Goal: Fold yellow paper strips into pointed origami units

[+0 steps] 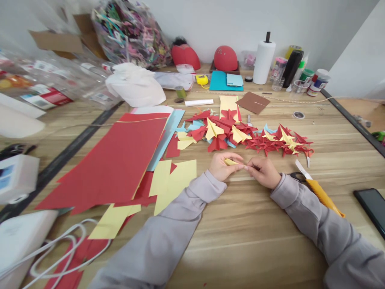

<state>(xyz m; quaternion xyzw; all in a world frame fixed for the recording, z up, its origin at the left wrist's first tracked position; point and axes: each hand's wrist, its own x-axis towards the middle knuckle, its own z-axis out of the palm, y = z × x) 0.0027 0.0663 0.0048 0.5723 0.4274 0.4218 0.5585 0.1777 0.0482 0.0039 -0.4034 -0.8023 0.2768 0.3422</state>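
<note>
Between the fingers of my left hand (pixel 223 166) is a small folded piece of yellow paper (pixel 230 161), partly hidden by the fingers. My right hand (pixel 264 171) is closed, thumb and forefinger pinching at the right tip of that paper, and the two hands meet there. Just beyond them lies a heap of folded paper planes, mostly red (pixel 217 142), with some yellow ones (pixel 214 129) and blue ones. Right of my right wrist is a yellow-handled cutter (pixel 323 196), beside black scissor-like loops (pixel 297 176).
Large red sheets (pixel 120 156) and cut yellow pieces (pixel 176 182) lie to the left, near a white cable (pixel 72 245). A phone (pixel 371 208) rests at the right edge. Behind stand a white roll (pixel 264 62), jars, a yellow tape measure (pixel 202 80) and a brown sheet (pixel 253 103).
</note>
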